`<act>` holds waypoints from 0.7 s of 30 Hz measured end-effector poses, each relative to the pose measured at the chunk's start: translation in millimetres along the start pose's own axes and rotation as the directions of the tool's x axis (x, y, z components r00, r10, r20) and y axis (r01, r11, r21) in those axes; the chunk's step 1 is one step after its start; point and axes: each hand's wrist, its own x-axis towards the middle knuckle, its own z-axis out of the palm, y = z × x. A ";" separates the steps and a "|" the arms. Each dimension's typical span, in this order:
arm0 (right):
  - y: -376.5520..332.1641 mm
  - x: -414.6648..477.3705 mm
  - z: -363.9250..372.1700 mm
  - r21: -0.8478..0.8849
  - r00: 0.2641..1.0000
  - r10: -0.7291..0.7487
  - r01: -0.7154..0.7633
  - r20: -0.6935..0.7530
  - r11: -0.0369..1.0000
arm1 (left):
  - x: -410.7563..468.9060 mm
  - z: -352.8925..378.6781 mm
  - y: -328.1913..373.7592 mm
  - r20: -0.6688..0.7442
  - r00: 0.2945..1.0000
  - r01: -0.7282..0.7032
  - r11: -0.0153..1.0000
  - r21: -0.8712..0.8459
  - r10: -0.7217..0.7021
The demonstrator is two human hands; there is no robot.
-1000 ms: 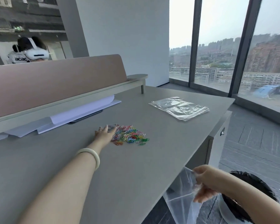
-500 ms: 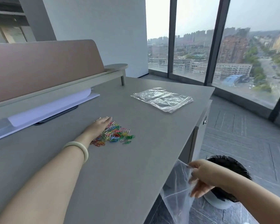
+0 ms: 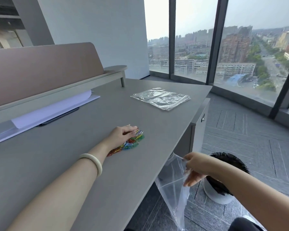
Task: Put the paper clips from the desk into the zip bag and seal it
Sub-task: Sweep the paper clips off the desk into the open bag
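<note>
A pile of coloured paper clips [image 3: 130,143] lies on the grey desk [image 3: 73,164], partly under my left hand [image 3: 122,134]. That hand rests flat on the pile's far left side with its fingers curved over the clips. My right hand [image 3: 194,167] is shut on the mouth of a clear zip bag [image 3: 172,184], which hangs open just below and against the desk's right edge.
A stack of spare clear bags [image 3: 160,98] lies at the far right of the desk. White paper sheets [image 3: 52,110] sit under the raised shelf at the back. A white bin with a black liner [image 3: 222,177] stands on the floor beyond the bag.
My left hand has pushed the clips toward the desk's right edge, gathering the pile tighter. My right hand holds the bag closer against that edge.
</note>
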 end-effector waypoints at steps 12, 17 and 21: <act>1.1 -14.1 5.0 -0.035 0.994 -0.105 0.106 0.022 0.994 | -54.5 26.5 33.1 0.172 0.982 -0.086 0.996 0.031 0.079; 1.5 -12.7 2.3 -0.029 0.994 -0.106 0.107 0.027 0.994 | -38.6 8.6 54.1 0.146 0.989 0.032 0.999 0.012 -0.033; 3.9 -9.1 3.0 -0.017 0.994 -0.102 0.103 0.025 0.995 | -31.2 28.3 76.0 0.291 0.956 0.008 0.993 0.122 -0.043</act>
